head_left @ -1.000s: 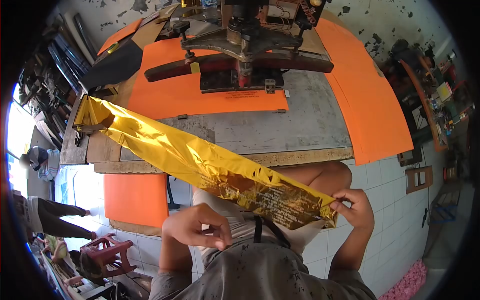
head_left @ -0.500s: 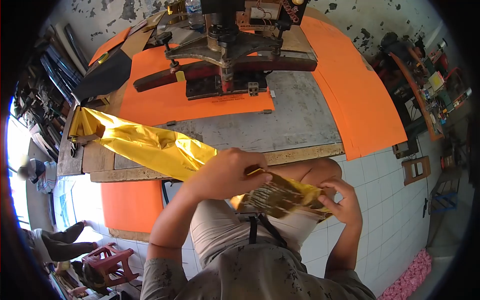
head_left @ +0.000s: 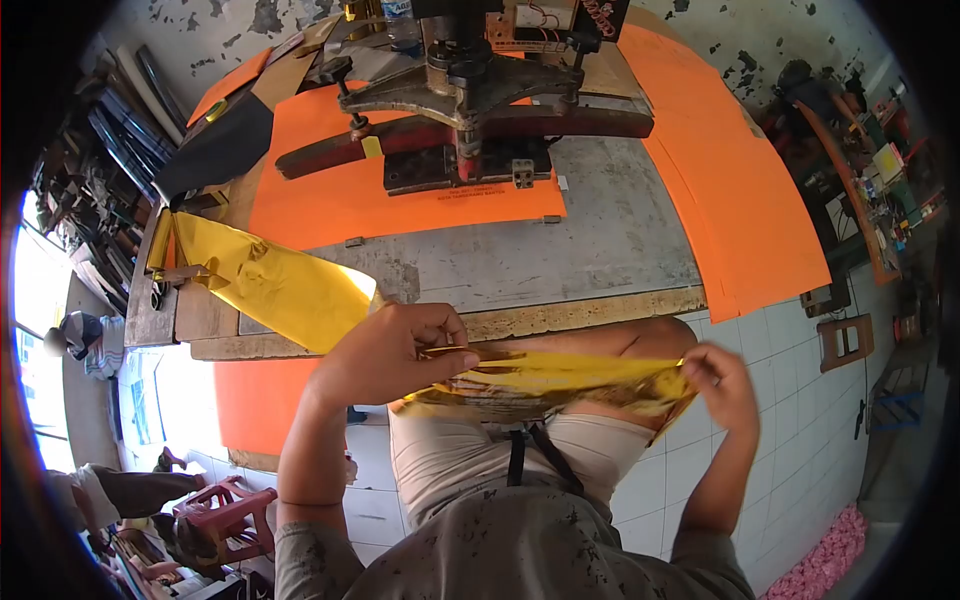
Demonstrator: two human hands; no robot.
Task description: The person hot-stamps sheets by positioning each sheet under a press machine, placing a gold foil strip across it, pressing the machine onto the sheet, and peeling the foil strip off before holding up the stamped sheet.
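A long gold foil strip (head_left: pixel 275 285) runs from a folded end at the table's left corner down to my lap. My left hand (head_left: pixel 395 350) pinches the foil near its middle, thumb against fingers. At the right, my right hand (head_left: pixel 725 385) grips the foil's free end. Between both hands the foil is stretched and crumpled above my thighs, with faint print on it. Beyond it, a black and red press (head_left: pixel 465 125) stands over an orange sheet (head_left: pixel 320 205) with small dark print, lying on the grey metal plate (head_left: pixel 480 255).
More orange sheets (head_left: pixel 740 200) lie along the table's right side. Another orange stack (head_left: pixel 265 405) sits below the table at left. A red stool (head_left: pixel 230 515) and a person's legs (head_left: pixel 140 490) show at lower left. A bottle (head_left: pixel 400 25) stands behind the press.
My left hand has come up from my lap and taken hold of the foil. The stretch between my hands is pulled straighter and flatter, and my right hand has moved slightly outward.
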